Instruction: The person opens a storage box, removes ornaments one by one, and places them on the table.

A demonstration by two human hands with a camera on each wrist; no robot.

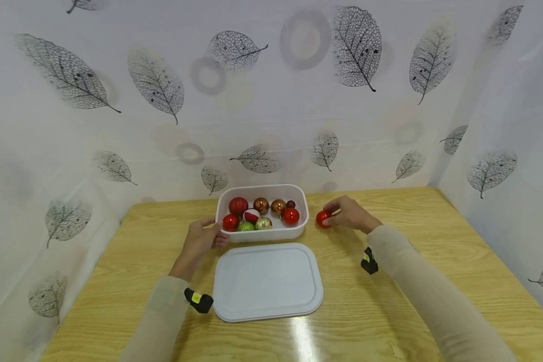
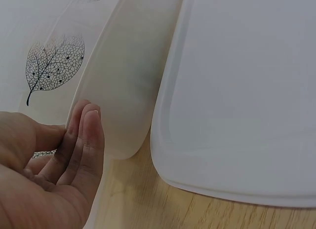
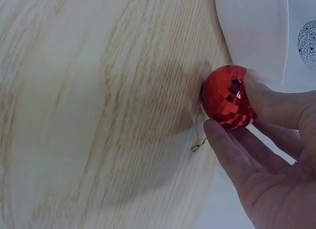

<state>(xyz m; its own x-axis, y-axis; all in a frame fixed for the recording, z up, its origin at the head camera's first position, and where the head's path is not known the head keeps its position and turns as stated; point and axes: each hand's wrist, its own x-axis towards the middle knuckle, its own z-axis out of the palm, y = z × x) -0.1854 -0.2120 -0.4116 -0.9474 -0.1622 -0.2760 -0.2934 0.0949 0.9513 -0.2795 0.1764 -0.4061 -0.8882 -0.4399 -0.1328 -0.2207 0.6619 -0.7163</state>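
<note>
My right hand point(image 1: 352, 215) pinches a shiny red Christmas bauble point(image 3: 224, 98) between thumb and fingers, just right of a white plastic box point(image 1: 271, 235). In the right wrist view the bauble has mirror-like facets, and a thin gold hanging loop point(image 3: 198, 145) dangles below it. At the box's left front corner, my left hand point(image 1: 200, 240) grips the wall, thumb and fingers on either side of the rim. Inside the box lie several baubles, among them red, copper, gold and a green one point(image 1: 246, 227), plus a red-and-white one point(image 1: 251, 215).
A flat white lid point(image 1: 268, 282) lies on the wooden table point(image 1: 357, 322) in front of the box. Behind the table hangs a pale curtain point(image 1: 262, 115) with a leaf print, and it also encloses both sides.
</note>
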